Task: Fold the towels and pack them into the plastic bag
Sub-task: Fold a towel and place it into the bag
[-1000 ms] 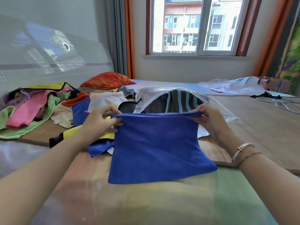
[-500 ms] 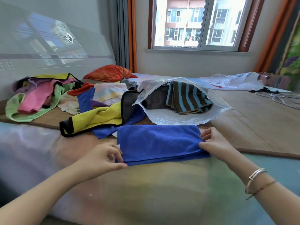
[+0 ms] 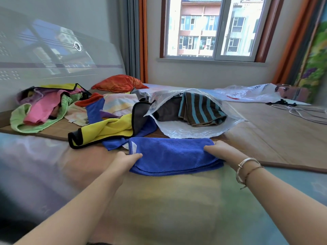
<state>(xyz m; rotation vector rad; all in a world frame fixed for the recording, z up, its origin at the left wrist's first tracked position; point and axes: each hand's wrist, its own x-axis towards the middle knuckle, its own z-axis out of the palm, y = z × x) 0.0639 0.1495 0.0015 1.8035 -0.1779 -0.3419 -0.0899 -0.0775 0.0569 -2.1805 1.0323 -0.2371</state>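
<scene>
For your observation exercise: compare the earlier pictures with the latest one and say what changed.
The blue towel, held up by its top edge before, now lies folded over on the bed. The left hand and right hand grip its ends. The plastic bag and striped towel stayed put.

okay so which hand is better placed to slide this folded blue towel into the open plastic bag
Probably the right hand: it holds the blue towel's end directly below the plastic bag's mouth. The left hand sits farther from it.
</scene>
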